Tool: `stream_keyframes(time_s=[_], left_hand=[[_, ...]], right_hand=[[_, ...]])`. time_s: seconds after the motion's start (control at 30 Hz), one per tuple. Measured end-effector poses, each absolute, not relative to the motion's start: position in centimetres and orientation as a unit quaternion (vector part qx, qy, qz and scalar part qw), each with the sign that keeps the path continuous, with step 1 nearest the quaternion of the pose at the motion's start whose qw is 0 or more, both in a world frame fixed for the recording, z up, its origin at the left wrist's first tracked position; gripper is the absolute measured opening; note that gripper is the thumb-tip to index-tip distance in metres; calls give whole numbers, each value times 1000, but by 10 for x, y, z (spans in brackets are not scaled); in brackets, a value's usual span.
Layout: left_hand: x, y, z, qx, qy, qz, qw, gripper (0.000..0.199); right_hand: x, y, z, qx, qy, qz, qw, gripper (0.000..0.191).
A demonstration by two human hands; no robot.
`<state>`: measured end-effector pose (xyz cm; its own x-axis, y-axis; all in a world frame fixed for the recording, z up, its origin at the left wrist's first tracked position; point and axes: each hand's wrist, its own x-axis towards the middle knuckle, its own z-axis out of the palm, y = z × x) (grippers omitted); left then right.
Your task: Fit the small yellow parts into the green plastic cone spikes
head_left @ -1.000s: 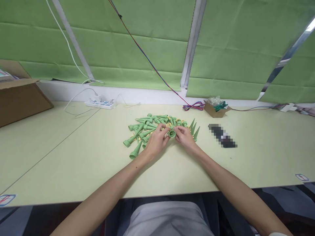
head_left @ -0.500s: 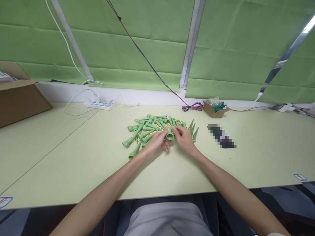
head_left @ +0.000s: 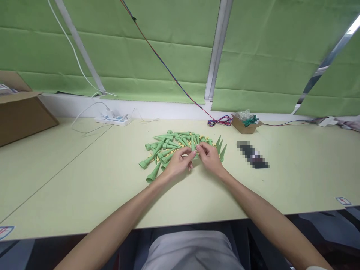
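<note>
Between my two hands a green plastic spike is held, its pointed end up and its lower end partly covered by fingers. My left hand pinches it from the left with thumb and fingers. My right hand grips it from the right, fingers curled. Around and behind my hands lies a pile of green cone-shaped spikes with small yellow pieces among them. One spike lies at the pile's near left edge. A few spikes point upward just right of my right hand.
The pale table spans the view. A cardboard box is at the left, a white power strip at the back. A small open box stands back right, beside coiled wires. A blurred dark object lies on the right.
The held spike has been turned: its wide open end faced me before, and now its tip points up and away. The fingers of my left hand have shifted around it.
</note>
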<state>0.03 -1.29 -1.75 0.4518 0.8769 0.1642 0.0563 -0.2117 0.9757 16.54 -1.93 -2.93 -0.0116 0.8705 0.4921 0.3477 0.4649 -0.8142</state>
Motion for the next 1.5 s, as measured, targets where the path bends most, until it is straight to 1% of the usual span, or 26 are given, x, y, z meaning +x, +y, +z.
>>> stream_keyframes(time_s=[0.13, 0.37, 0.63, 0.73, 0.87, 1.0, 1.17, 1.23, 1.3, 1.4, 1.5], left_hand=[[-2, -15, -15, 701, 346, 395, 482, 38], [-2, -15, -16, 714, 389, 414, 409, 29], [-7, -6, -27, 814, 330, 423, 222, 12], [-7, -6, -30, 835, 311, 415, 184, 14], [-5, -7, -32, 837, 317, 409, 176, 17], [-2, -10, -29, 819, 338, 415, 207, 22], [0, -11, -24, 756, 405, 428, 284, 40], [1, -10, -20, 707, 442, 417, 361, 34], [1, -10, -16, 643, 459, 389, 475, 27], [2, -11, -11, 556, 441, 339, 618, 46], [2, -13, -9, 517, 423, 313, 675, 52]], right_hand=[[165, -19, -27, -451, -650, 287, 540, 38], [164, -18, -26, -437, -619, 373, 536, 45], [164, -16, -29, -430, -599, 433, 518, 49], [164, -13, -33, -438, -593, 443, 510, 47], [163, -11, -35, -449, -584, 440, 514, 45], [162, -11, -36, -453, -572, 433, 530, 44], [168, -8, -37, -473, -559, 369, 572, 45], [170, -9, -36, -481, -564, 334, 582, 46], [170, -11, -34, -483, -576, 311, 582, 45], [168, -15, -33, -471, -609, 300, 563, 43], [167, -17, -35, -445, -637, 314, 546, 40]])
